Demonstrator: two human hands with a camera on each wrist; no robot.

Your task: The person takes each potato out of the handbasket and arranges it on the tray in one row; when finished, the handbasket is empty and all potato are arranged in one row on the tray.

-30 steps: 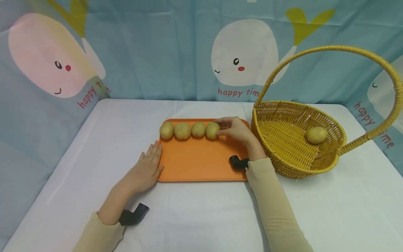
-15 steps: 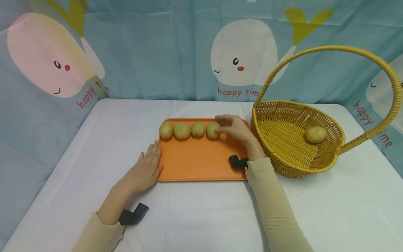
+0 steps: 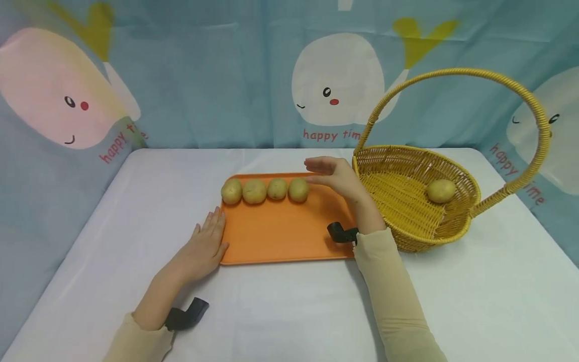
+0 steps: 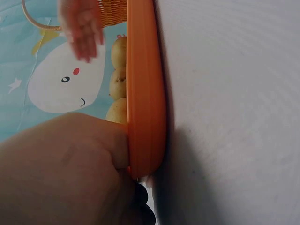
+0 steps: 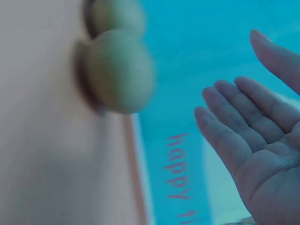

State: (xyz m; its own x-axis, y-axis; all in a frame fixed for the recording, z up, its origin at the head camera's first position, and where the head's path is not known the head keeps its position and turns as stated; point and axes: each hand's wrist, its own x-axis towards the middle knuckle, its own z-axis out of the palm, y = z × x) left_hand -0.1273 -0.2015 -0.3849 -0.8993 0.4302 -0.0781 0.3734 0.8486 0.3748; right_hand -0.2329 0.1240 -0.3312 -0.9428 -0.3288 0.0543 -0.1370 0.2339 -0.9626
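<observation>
Several potatoes stand in a row along the far edge of the orange tray [image 3: 280,231], the rightmost potato [image 3: 298,190] nearest my right hand. That right hand [image 3: 339,177] is raised just above and right of this potato, holding nothing; the right wrist view shows its fingers extended and apart from the blurred potato [image 5: 123,72]. My left hand [image 3: 204,247] rests against the tray's left rim with straight fingers. In the left wrist view the left hand [image 4: 70,164] touches the tray's end wall [image 4: 146,103].
A yellow wicker basket [image 3: 398,234] with a tall arched handle [image 3: 470,72] stands to the right, by the tray, with one potato [image 3: 441,191] inside. Behind the white table [image 3: 289,311] hangs a blue cloth [image 3: 217,80] with printed figures.
My right hand has let go of the rightmost potato and lifted away from it. The left hand stays on the tray edge. The head view has shifted slightly.
</observation>
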